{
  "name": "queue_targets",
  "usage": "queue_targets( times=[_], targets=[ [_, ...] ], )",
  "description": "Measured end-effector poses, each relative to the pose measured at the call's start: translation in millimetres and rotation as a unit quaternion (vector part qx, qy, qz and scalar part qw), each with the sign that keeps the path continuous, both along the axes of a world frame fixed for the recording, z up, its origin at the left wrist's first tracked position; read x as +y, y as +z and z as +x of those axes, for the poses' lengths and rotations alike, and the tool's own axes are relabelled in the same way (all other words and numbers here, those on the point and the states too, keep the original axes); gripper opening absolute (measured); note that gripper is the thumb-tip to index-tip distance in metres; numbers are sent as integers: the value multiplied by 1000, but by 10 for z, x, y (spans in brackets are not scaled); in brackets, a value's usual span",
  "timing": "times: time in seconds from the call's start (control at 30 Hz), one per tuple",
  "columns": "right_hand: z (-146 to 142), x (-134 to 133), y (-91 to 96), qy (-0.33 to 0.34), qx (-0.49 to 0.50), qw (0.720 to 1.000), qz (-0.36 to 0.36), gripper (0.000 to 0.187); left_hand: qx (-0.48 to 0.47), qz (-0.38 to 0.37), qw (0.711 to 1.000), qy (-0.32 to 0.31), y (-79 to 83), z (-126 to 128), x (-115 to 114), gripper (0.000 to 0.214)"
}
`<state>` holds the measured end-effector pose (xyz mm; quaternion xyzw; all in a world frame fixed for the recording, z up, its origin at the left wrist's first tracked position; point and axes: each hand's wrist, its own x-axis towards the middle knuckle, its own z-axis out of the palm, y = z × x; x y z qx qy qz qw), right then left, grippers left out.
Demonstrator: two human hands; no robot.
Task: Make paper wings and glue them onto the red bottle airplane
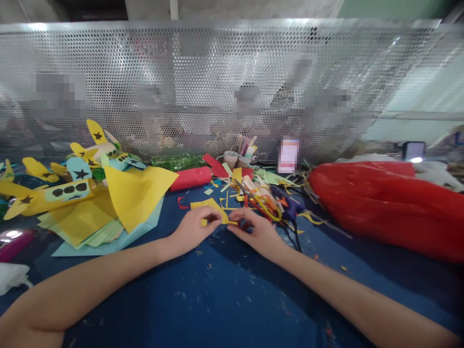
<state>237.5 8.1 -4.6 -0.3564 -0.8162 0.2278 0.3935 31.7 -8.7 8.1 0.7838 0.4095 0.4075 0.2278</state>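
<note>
Near the middle of the blue table (174, 299), my two hands face each other with a small cut piece of yellow paper (210, 204) between them. My left hand (194, 224) pinches the paper's near edge between thumb and fingers. At its right end, my right hand (255, 229) is closed in a pinch on a narrow yellow tip. Just beyond my right hand lie yellow-handled scissors (270, 209) among paper scraps (250, 186). A dark blue tool with a cord (292, 208), its kind unclear, is to the right of the scissors.
Yellow paper sheets (139, 191) and decorated paper airplanes (68, 193) are at the left. A red roll (192, 179) and a green bottle (177, 162) lie behind. A big red plastic bag (380, 208) fills the right. A perforated metal screen (203, 92) bounds the back; a phone (289, 154) leans there.
</note>
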Motion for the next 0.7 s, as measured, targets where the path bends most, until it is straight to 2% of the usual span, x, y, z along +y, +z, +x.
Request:
queue_targets(
  times=[0.13, 0.33, 0.5, 0.7],
  targets=[
    [-4, -24, 27, 7, -36, 999, 27, 7, 21, 9, 999, -25, -18, -7, -12, 11],
    [-4, -17, 27, -13, -37, 998, 40, 16, 27, 2, 999, -18, -31, -2, -9, 13],
    [-9, -24, 41, -2, -49, 997, 57, 11, 41, 13, 999, -20, -13, -5, -4, 13],
    [-4, -34, 35, -36, -56, 997, 31, 8, 49, 22, 998, -22, -42, 0, 18, 12]
  ],
)
